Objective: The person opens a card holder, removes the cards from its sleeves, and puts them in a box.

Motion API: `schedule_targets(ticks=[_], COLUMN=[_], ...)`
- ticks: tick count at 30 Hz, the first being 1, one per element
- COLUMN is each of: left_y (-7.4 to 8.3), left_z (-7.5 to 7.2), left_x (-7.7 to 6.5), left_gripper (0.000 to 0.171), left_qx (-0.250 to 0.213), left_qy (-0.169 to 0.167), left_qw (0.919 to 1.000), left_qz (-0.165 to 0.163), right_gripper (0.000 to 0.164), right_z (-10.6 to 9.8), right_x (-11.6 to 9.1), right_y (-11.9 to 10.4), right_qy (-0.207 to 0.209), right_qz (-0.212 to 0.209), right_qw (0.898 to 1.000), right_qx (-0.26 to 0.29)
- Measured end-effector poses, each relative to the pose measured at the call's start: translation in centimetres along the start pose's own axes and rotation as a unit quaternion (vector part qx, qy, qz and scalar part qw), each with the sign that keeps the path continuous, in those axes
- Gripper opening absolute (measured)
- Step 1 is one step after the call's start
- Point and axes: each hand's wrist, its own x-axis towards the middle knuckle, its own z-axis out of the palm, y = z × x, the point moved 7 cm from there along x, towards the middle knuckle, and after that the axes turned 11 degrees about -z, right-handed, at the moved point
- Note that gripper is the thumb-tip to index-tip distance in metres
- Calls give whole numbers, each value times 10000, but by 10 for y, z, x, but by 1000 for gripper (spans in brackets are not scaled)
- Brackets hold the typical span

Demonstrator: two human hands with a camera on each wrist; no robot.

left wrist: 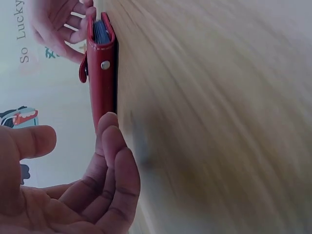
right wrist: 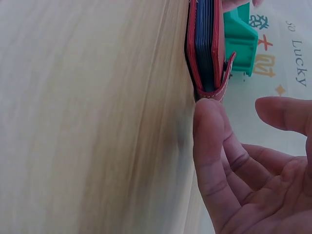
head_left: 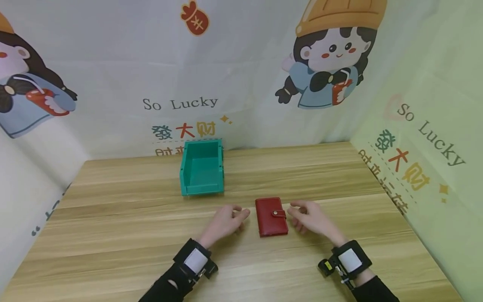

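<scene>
A red card holder with a snap strap lies flat on the table, its strap on the right side. Dark card sleeves show between its covers in the right wrist view. To its left is my left hand, fingers loosely bent and holding nothing; in the head view a small gap separates it from the card holder. My right hand is close by the strap side, thumb apart from the fingers, with nothing in its grasp. Whether its fingertips touch the strap I cannot tell.
A teal open-fronted plastic bin stands at the back of the wooden table, left of the card holder. Printed cloth hangs behind the table and along its sides.
</scene>
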Motion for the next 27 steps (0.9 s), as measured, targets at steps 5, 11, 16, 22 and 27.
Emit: schedule_targets(ticks=[5, 11, 16, 22, 27], left_y=[6, 15, 19, 19, 17], left_z=[10, 21, 28, 32, 30], left_x=[5, 7, 8, 12, 13], left_gripper=[54, 56, 59, 58, 55], left_qx=[-162, -234, -269, -222, -177], left_qy=[-158, -321, -422, -438, -414], left_qw=[9993, 9980, 9974, 9974, 9973], left_qz=[290, 489, 514, 524, 583], right_gripper=[54, 57, 60, 59, 58], right_z=[5, 9, 15, 20, 23], right_x=[4, 6, 7, 11, 13], right_y=[0, -1, -1, -2, -6], right_qy=[-213, -391, -514, -482, -411], right_qz=[-52, -127, -229, -332, -406], right_qw=[9997, 9991, 9983, 9982, 9982], right_qx=[59, 140, 139, 117, 181])
